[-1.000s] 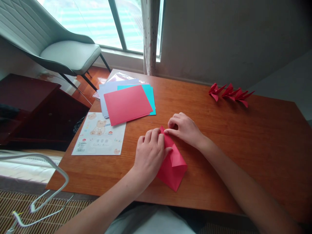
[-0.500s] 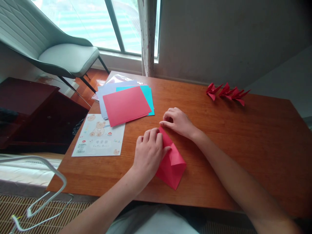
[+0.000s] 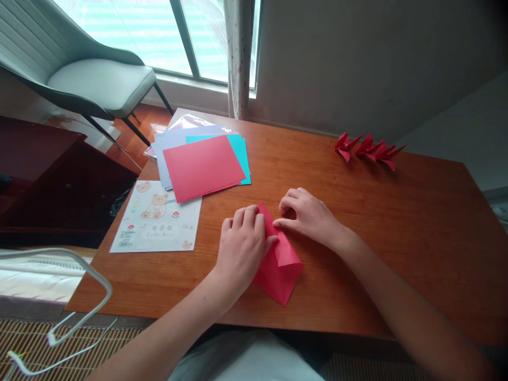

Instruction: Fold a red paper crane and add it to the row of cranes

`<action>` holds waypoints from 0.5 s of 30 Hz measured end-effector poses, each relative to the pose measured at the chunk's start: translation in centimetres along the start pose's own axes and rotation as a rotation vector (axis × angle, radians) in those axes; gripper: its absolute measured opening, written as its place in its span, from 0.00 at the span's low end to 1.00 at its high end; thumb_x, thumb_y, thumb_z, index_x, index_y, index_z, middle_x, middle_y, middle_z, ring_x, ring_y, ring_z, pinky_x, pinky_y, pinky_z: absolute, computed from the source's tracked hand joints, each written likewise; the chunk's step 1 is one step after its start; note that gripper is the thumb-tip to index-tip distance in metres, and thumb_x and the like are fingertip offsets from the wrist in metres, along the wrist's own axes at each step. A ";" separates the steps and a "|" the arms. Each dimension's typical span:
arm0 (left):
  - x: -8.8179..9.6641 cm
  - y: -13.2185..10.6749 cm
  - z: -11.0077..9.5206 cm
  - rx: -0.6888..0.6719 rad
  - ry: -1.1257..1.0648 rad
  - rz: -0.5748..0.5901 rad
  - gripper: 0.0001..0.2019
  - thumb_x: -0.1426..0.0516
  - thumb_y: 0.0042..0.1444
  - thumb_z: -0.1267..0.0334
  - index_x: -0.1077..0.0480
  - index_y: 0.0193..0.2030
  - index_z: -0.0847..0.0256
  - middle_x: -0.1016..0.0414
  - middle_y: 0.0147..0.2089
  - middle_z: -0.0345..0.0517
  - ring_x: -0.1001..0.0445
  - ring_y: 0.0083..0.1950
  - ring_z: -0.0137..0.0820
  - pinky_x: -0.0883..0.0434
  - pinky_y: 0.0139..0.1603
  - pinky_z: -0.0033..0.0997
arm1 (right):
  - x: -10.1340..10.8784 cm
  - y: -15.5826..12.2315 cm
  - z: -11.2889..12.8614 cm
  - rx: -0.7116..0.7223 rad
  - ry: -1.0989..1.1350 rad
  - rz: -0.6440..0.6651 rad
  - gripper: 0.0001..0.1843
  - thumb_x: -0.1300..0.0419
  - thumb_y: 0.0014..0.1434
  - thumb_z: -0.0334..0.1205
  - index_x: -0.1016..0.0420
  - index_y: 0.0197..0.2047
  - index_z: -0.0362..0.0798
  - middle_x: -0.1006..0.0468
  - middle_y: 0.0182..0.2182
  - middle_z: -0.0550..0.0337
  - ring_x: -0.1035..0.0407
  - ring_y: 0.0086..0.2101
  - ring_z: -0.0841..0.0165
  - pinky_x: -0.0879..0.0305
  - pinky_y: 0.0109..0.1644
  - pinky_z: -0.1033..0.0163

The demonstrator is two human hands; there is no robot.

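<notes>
A sheet of red origami paper [image 3: 280,275], folded into a long pointed shape with a raised flap, lies on the table in front of me. My left hand [image 3: 243,241] presses down over its left side, fingers bent and thumb resting on the paper. At the right edge of the fold, the thumb tip of my right hand [image 3: 304,211] touches the paper. The other right fingers are curled, with a gap between them and the thumb. The part of the paper beneath my left palm is hidden.
Red paper sheets [image 3: 204,169] lie over blue sheets [image 3: 246,164] and pale lilac sheets [image 3: 161,159] at the back left. A bear-printed card [image 3: 159,233] is nearer. Three red folded paper cranes [image 3: 371,151] stand far right. A white hanger [image 3: 101,301] is at lower left.
My right hand has slid down along the paper's right edge, toward me and slightly right, from its far tip. My left hand keeps its place on the paper. The view has shifted slightly.
</notes>
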State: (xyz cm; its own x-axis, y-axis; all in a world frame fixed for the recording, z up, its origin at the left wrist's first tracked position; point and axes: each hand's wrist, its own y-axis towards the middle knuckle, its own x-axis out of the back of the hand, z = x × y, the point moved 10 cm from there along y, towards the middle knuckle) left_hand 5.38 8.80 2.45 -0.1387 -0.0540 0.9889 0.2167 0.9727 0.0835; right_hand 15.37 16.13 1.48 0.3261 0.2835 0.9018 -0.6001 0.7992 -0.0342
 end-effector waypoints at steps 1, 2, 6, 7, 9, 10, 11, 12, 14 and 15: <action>0.0 0.0 0.0 0.003 -0.003 0.003 0.15 0.41 0.63 0.52 0.29 0.47 0.63 0.27 0.59 0.59 0.29 0.54 0.49 0.31 0.46 0.47 | -0.1 0.5 0.1 -0.003 -0.007 -0.003 0.14 0.28 0.56 0.47 0.27 0.31 0.50 0.24 0.36 0.59 0.33 0.39 0.63 0.39 0.37 0.60; 0.0 0.0 0.0 0.007 -0.006 0.004 0.15 0.41 0.63 0.52 0.29 0.47 0.63 0.27 0.59 0.59 0.29 0.54 0.49 0.31 0.46 0.47 | -0.1 1.0 0.2 -0.004 -0.011 -0.008 0.13 0.30 0.58 0.46 0.27 0.31 0.50 0.24 0.36 0.59 0.33 0.39 0.63 0.39 0.38 0.60; 0.0 0.0 0.1 0.013 -0.012 0.003 0.16 0.41 0.63 0.51 0.30 0.48 0.62 0.26 0.58 0.57 0.29 0.55 0.48 0.31 0.46 0.47 | -0.4 3.8 0.8 0.010 0.001 -0.022 0.10 0.33 0.62 0.44 0.26 0.32 0.50 0.23 0.36 0.59 0.34 0.39 0.64 0.40 0.41 0.60; -0.1 0.1 0.1 0.012 -0.012 0.001 0.16 0.41 0.63 0.51 0.30 0.48 0.63 0.26 0.58 0.57 0.29 0.56 0.49 0.31 0.46 0.47 | -0.5 4.5 0.9 0.017 0.006 -0.015 0.10 0.33 0.62 0.44 0.25 0.32 0.50 0.23 0.36 0.59 0.34 0.39 0.64 0.40 0.42 0.61; -0.1 0.1 0.1 0.011 -0.011 -0.002 0.16 0.41 0.63 0.51 0.29 0.48 0.63 0.27 0.59 0.58 0.29 0.56 0.49 0.31 0.47 0.47 | -0.6 6.1 0.9 0.011 0.007 -0.022 0.10 0.33 0.62 0.44 0.25 0.32 0.50 0.23 0.36 0.59 0.34 0.39 0.65 0.41 0.41 0.61; -0.1 0.1 0.2 0.010 -0.012 -0.004 0.16 0.41 0.63 0.51 0.29 0.47 0.63 0.27 0.59 0.59 0.29 0.56 0.49 0.31 0.47 0.47 | -0.6 6.7 0.8 0.005 0.006 -0.035 0.10 0.33 0.62 0.44 0.25 0.32 0.49 0.23 0.36 0.59 0.34 0.38 0.65 0.41 0.41 0.61; -0.2 0.0 0.2 0.011 -0.013 -0.007 0.16 0.40 0.63 0.51 0.29 0.47 0.63 0.27 0.59 0.59 0.29 0.56 0.49 0.31 0.47 0.47 | -0.6 7.3 0.6 0.002 0.012 -0.048 0.10 0.33 0.62 0.44 0.24 0.32 0.49 0.23 0.36 0.59 0.34 0.38 0.65 0.42 0.41 0.61; -0.2 0.0 0.2 0.012 -0.016 -0.010 0.16 0.40 0.63 0.52 0.29 0.47 0.63 0.27 0.59 0.59 0.29 0.56 0.50 0.31 0.47 0.47 | -0.6 7.8 0.5 0.002 0.024 -0.060 0.09 0.33 0.62 0.44 0.24 0.32 0.49 0.23 0.36 0.59 0.34 0.39 0.64 0.42 0.40 0.61; -0.2 0.0 0.2 0.010 -0.021 -0.012 0.16 0.41 0.63 0.51 0.29 0.48 0.63 0.27 0.59 0.60 0.30 0.56 0.50 0.31 0.47 0.47 | -0.6 8.2 0.2 0.010 0.053 -0.085 0.10 0.32 0.61 0.44 0.24 0.32 0.49 0.23 0.35 0.60 0.34 0.39 0.65 0.43 0.39 0.62; -0.2 0.0 0.2 0.010 -0.023 -0.012 0.16 0.41 0.63 0.51 0.29 0.48 0.63 0.27 0.59 0.60 0.30 0.56 0.50 0.31 0.47 0.47 | -0.6 8.2 0.0 0.023 0.067 -0.099 0.10 0.32 0.61 0.44 0.25 0.33 0.49 0.24 0.35 0.60 0.34 0.39 0.65 0.42 0.39 0.62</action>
State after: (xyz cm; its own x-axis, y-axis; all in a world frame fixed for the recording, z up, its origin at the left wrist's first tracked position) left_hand 5.18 8.86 2.26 -0.1630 -0.0606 0.9848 0.2054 0.9742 0.0939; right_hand 10.23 22.50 0.70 0.4324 0.2389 0.8695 -0.5787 0.8130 0.0644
